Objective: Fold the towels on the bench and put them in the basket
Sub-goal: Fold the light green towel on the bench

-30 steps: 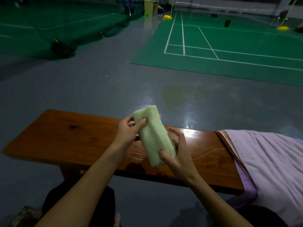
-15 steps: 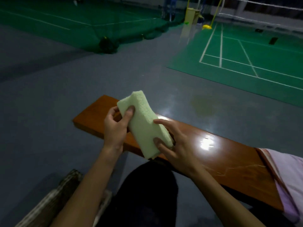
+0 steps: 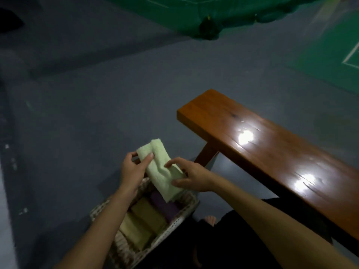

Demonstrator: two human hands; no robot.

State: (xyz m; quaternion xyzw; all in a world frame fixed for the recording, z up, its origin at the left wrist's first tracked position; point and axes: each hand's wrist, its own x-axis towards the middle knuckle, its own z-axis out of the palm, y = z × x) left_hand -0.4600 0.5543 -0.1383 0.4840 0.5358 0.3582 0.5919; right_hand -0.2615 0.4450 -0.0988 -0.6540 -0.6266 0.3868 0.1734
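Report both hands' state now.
Left hand: pinching the towel.
Right hand: holding the towel's lower part.

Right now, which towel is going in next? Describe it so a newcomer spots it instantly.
Start at the glossy brown wooden bench; left of its near end a woven basket sits on the grey floor. Above it, both hands, left and right, hold a folded pale green terry towel, the only one not yet lying in the basket beside the tan and purple ones.

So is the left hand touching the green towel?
Touching. The head view shows the left hand pinching the green towel's upper end, thumb pressed on its front face, above the basket.
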